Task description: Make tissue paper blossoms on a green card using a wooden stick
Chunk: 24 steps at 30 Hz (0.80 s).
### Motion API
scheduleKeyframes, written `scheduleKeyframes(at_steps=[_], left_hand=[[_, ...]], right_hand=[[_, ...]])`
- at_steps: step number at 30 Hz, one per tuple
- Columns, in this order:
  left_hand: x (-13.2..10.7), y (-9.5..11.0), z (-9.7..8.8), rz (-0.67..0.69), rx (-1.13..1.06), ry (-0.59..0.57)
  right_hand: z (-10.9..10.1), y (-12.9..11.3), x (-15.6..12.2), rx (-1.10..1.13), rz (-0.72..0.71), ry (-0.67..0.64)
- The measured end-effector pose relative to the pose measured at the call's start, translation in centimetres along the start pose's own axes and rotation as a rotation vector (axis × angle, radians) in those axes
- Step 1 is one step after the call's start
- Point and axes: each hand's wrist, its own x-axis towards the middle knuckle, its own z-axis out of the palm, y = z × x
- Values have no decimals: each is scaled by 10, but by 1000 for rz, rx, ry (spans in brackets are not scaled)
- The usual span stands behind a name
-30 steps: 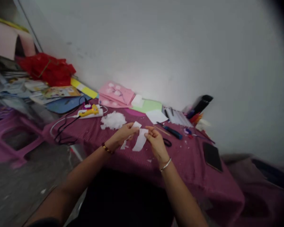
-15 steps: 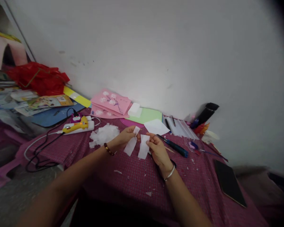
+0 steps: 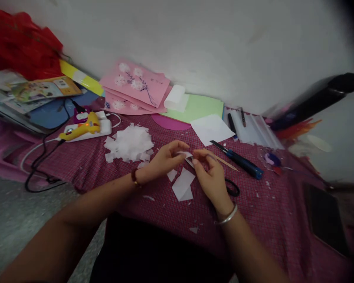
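Observation:
Thumb and fingers of my left hand [image 3: 166, 160] pinch a small white paper piece [image 3: 184, 154]. My right hand [image 3: 211, 175] faces it closely, fingers curled, and what sits in its grip is hard to make out. Under the right hand lie scissors, whose black handle loop [image 3: 233, 188] shows beside the wrist; a thin pale edge between the hands may be their blade. Cut white paper pieces [image 3: 183, 185] lie on the cloth just below the hands. To the left spreads a heap of white paper squares [image 3: 130, 142].
A blue-handled cutter [image 3: 244, 163] and a pointed wooden stick [image 3: 224, 159] lie right of the hands. Behind are a white sheet [image 3: 212, 129], green paper [image 3: 205, 108] and pink flower cards [image 3: 138, 84]. A yellow glue gun [image 3: 82, 129] rests on a power strip at left, with trailing cables.
The two held paper strips have left their spread position; paper pieces now lie on the cloth below. My hands have come together around a small piece. The view has tilted down and moved closer.

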Motion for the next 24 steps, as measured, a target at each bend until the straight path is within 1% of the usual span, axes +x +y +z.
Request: scheduleKeyframes(at_steps=[2,4,6,7,9,12,13,15,17,18,20,22,24], left_hand=[[-1,-4,1,66,160,35],[-3,-7,1,102,294,21],[-5,-7,1,130,362,-12],[-7,-7,1,132,358,-34],[-8,-5,0,73,273,-104],[-7,-1,-5,-121,54,-247],[-6,0,-8,-173,-1,-273],[-4,0,-12,-217,-30,-270],[-4,-1,-15,-167,57,-210],[-4,-2,-15,-113,136,-172],[-7,-4,-14,38,325,-97],[-10,-6,-13,193,510,-46],[-13,-9,-13,320,661,-28]], right_hand=[[1,-3,-3,21,34,-15],[3,-5,-5,32,65,-35],[5,-4,-6,9,67,-50],[6,-4,-6,-1,70,-51],[5,-2,-5,6,96,-41],[3,1,-2,94,182,-6],[2,2,-1,121,205,5],[0,4,0,147,231,18],[0,5,0,149,239,19],[0,4,0,149,242,16],[2,3,-1,168,258,2],[4,0,-2,262,302,6],[6,-2,-3,431,388,3]])
